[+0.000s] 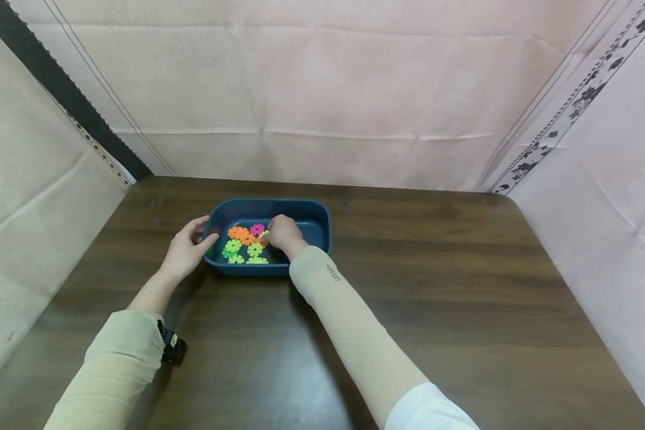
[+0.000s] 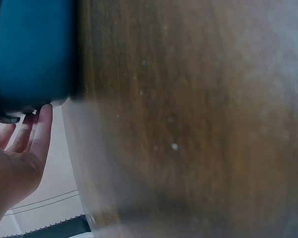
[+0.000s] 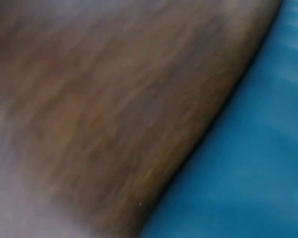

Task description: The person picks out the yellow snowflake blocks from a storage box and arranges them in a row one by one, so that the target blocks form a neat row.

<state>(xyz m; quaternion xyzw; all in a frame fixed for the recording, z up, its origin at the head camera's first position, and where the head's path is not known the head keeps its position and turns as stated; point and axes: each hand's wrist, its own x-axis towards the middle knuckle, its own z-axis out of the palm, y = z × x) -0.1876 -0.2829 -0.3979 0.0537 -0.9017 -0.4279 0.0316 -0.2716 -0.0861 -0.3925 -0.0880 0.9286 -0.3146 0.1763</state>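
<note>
A dark blue plastic tub point(image 1: 312, 227) stands toward the back of the table, with several flower-shaped plastic pieces point(image 1: 254, 249) inside, green, yellow-green, orange and pink. My left hand point(image 1: 185, 249) holds the tub's left end, thumb at the rim and fingers against the outside; the left wrist view shows the fingers of this hand point(image 2: 27, 153) touching the tub's end wall point(image 2: 32, 54). Over the front wall, my right hand point(image 1: 286, 233) reaches in, fingertips down among the pieces beside a yellow one point(image 1: 265, 233). Whether it pinches a piece is hidden. The right wrist view shows only the tub's wall point(image 3: 248, 158) and table, blurred.
The brown wooden table point(image 1: 462, 286) extends to the right and front of the tub. Pale cloth walls point(image 1: 322, 89) enclose its back and sides. A black wrist camera point(image 1: 173, 346) sits on the left forearm.
</note>
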